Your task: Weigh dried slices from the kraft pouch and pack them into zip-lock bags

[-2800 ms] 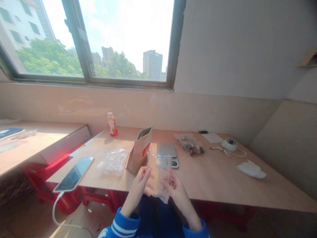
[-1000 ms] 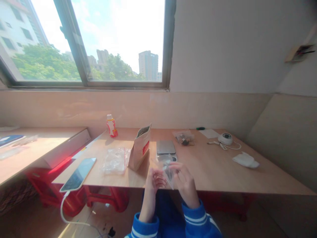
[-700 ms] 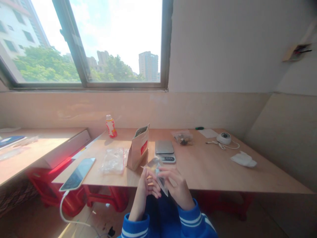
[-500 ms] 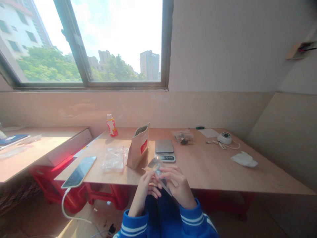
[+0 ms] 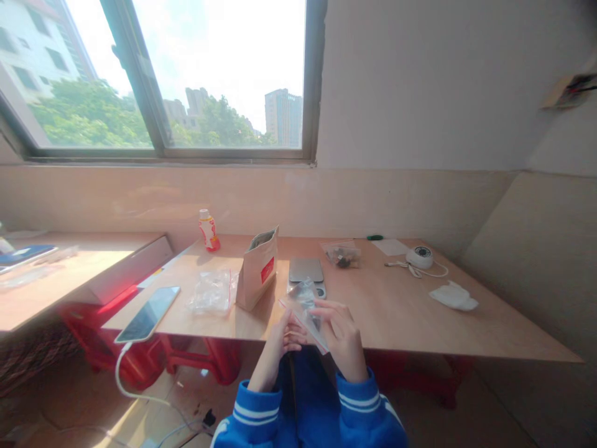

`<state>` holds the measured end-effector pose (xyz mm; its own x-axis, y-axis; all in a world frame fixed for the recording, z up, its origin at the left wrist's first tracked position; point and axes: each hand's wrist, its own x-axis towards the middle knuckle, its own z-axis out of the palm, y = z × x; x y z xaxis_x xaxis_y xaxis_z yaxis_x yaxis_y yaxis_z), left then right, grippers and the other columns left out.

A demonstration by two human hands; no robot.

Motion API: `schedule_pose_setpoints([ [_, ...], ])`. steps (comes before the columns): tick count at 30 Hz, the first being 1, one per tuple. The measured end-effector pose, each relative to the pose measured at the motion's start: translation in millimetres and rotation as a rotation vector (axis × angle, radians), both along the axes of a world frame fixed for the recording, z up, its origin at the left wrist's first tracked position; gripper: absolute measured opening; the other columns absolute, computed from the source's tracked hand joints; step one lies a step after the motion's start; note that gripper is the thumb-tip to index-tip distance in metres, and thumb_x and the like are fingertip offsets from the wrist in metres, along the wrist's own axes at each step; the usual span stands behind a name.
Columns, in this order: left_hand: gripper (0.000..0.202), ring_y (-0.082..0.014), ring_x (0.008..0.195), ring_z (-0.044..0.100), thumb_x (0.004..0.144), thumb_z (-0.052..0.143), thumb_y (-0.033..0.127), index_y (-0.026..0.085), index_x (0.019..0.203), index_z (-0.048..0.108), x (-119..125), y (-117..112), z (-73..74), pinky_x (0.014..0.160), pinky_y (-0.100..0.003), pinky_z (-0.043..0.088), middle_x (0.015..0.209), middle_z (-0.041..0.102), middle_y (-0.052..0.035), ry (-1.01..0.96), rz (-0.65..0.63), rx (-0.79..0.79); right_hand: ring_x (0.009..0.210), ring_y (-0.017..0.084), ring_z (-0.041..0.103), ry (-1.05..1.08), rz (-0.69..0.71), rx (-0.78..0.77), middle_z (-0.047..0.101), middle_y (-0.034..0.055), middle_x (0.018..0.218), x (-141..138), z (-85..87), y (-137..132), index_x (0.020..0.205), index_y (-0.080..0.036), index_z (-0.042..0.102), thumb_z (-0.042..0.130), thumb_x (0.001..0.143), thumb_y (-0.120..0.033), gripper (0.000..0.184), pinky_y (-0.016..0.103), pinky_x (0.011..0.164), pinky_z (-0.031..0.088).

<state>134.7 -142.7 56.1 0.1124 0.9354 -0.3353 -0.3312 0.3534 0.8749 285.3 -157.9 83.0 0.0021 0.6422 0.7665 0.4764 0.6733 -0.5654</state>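
Both my hands are raised just over the near edge of the wooden table, holding up a small clear zip bag point(image 5: 305, 309) with a red seal strip. My left hand point(image 5: 281, 344) pinches its lower part, and my right hand point(image 5: 342, 333) grips its side. A few dark bits show inside the bag. Its top overlaps the front of a digital kitchen scale point(image 5: 305, 271) in my view. A kraft paper bag point(image 5: 256, 270) with a red label stands left of the scale.
A crumpled clear plastic bag point(image 5: 212, 292) and a cabled tablet point(image 5: 148, 314) lie on the wooden table point(image 5: 396, 323). Further back are a drink bottle point(image 5: 208, 231), a bag of dark pieces point(image 5: 341, 255), a white round device point(image 5: 420, 256) and a white tissue point(image 5: 453, 295).
The zip bag has turned in my fingers, and its upper end now rises in front of the scale. The whole scene sits slightly higher in view.
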Motion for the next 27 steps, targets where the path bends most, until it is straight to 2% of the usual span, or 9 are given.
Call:
schedule_pose_setpoints([
  [4,0.043,-0.0122,0.054,0.06,0.059,0.077,0.05,0.013,0.077,0.064,6,-5,9.8,0.054,-0.022,0.047,0.063,0.066,-0.0028,-0.099,0.044,0.112,0.104,0.019,0.058,-0.011,0.058,-0.066,0.068,0.0056,0.106,2,-2.5,0,0.096,-0.024,0.069,0.043,0.086,-0.007,0.032,0.036,0.092,0.048],
  [7,0.043,-0.0136,0.058,0.061,0.058,0.078,0.049,0.012,0.075,0.065,4,-3,10.0,0.056,-0.023,0.047,0.065,0.067,-0.0034,-0.104,0.111,0.192,0.112,0.022,0.054,-0.083,0.057,-0.151,0.065,0.0068,0.113,6,-4.2,0,0.106,-0.023,0.067,0.041,0.084,-0.005,0.039,0.041,0.098,0.044],
  [11,0.047,-0.0165,0.061,0.062,0.06,0.074,0.055,0.011,0.074,0.064,0,1,3.9,0.059,-0.027,0.05,0.066,0.068,-0.0047,0.038,0.157,0.284,0.108,0.024,0.054,-0.118,0.024,-0.258,0.063,0.0088,0.11,4,-1.0,-3,0.109,-0.021,0.065,0.042,0.087,-0.011,0.033,0.044,0.096,0.044],
  [16,0.042,-0.0186,0.064,0.063,0.067,0.069,0.054,0.013,0.07,0.063,-2,0,0.1,0.061,-0.029,0.051,0.064,0.066,-0.0041,0.275,0.235,0.396,0.095,0.023,0.058,-0.124,0.12,-0.4,0.064,0.0063,0.095,-17,-3.2,-3,0.094,-0.019,0.065,0.055,0.085,-0.016,0.014,0.038,0.086,0.048],
  [19,0.039,-0.0183,0.064,0.062,0.073,0.065,0.052,0.013,0.071,0.063,-3,-3,1.0,0.062,-0.029,0.05,0.065,0.065,-0.0041,0.377,0.217,0.459,0.086,0.022,0.06,-0.097,0.09,-0.442,0.063,0.005,0.087,-25,-11.3,2,0.088,-0.019,0.064,0.059,0.082,-0.015,0.008,0.036,0.079,0.05],
  [23,0.034,-0.0182,0.066,0.062,0.078,0.06,0.048,0.014,0.074,0.064,-2,-5,5.1,0.065,-0.027,0.049,0.067,0.066,-0.0039,0.476,0.163,0.528,0.079,0.02,0.06,-0.034,0.041,-0.417,0.064,0.0042,0.085,-24,-19.1,8,0.086,-0.019,0.063,0.061,0.082,-0.018,0.005,0.032,0.074,0.05],
  [27,0.031,-0.0195,0.08,0.065,0.084,0.054,0.044,0.016,0.089,0.067,-1,-8,10.6,0.072,-0.027,0.049,0.086,0.071,-0.0059,0.486,0.064,0.601,0.082,0.019,0.062,0.024,0.018,-0.366,0.066,0.0041,0.088,-19,-21.5,10,0.089,-0.02,0.064,0.061,0.083,-0.022,0.007,0.031,0.075,0.051],
])
